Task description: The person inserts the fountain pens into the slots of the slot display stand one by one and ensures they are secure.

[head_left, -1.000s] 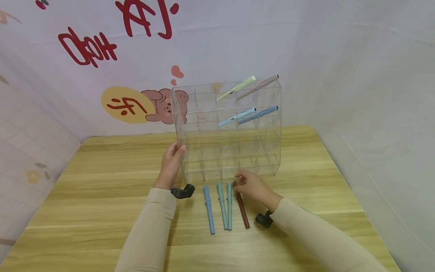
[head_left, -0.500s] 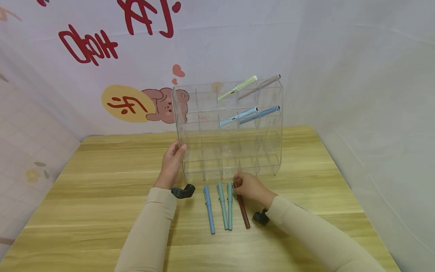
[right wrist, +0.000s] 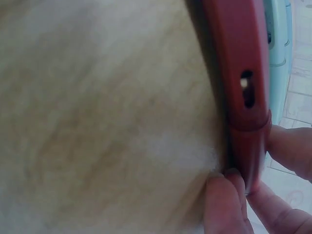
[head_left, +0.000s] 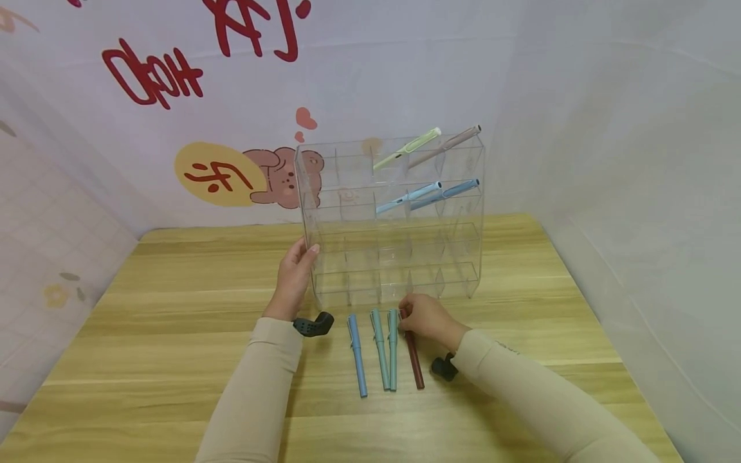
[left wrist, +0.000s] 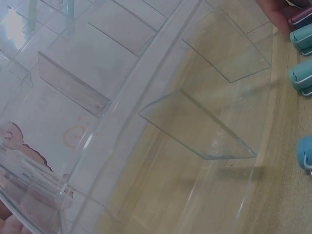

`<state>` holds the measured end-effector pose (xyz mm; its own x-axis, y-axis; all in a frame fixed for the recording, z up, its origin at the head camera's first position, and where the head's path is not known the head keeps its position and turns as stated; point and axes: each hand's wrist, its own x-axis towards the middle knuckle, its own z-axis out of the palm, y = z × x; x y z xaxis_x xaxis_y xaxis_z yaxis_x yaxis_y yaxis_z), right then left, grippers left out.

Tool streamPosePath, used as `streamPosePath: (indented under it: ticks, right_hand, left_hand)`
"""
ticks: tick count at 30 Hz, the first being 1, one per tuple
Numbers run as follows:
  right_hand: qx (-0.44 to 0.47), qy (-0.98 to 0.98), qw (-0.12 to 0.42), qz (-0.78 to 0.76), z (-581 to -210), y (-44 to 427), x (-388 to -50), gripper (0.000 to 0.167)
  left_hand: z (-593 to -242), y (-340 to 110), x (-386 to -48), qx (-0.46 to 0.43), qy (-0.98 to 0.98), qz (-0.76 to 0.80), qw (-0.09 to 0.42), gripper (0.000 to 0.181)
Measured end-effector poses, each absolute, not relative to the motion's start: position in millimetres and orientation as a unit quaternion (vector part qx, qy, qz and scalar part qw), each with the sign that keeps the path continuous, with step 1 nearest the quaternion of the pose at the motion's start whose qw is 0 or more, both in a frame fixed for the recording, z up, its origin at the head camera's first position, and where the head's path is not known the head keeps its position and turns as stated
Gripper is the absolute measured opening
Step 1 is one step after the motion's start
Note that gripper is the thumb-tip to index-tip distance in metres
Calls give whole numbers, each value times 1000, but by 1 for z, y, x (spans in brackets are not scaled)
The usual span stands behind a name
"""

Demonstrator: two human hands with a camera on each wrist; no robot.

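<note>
A clear acrylic rack with rows of compartments stands upright on the table. My left hand grips its left side edge, thumb in front. In front of the rack, my right hand pinches the top end of a dark red pen. The right wrist view shows fingertips on both sides of the red pen. Left of it lie two teal pens, close together, and a blue pen.
Upper rack compartments hold a pale green pen, a taupe pen, a light blue pen and a darker blue pen, all leaning right. A printed cloth hangs behind the wooden table.
My right hand has closed its fingers on the red pen's top end, and the pen has shifted very slightly. My left hand keeps its grip on the rack.
</note>
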<state>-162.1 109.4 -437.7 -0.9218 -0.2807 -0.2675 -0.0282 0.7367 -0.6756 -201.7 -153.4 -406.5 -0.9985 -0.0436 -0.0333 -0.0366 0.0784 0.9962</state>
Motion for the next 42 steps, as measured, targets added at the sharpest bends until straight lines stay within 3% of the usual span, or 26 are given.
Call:
streamPosePath:
  ticks: [20, 30, 42]
  right_hand:
    - [-66, 907, 167, -381, -436, 115, -162, 7]
    - [-49, 880, 168, -442, -436, 133, -161, 18]
    - [-19, 849, 156, -504, -408, 148, -156, 31]
  left_hand:
    - [-405, -153, -201, 30, -731, -682, 4, 52]
    - [-406, -153, -201, 25, -731, -681, 8, 52]
    - [-404, -153, -199, 22, -731, -682, 7, 52]
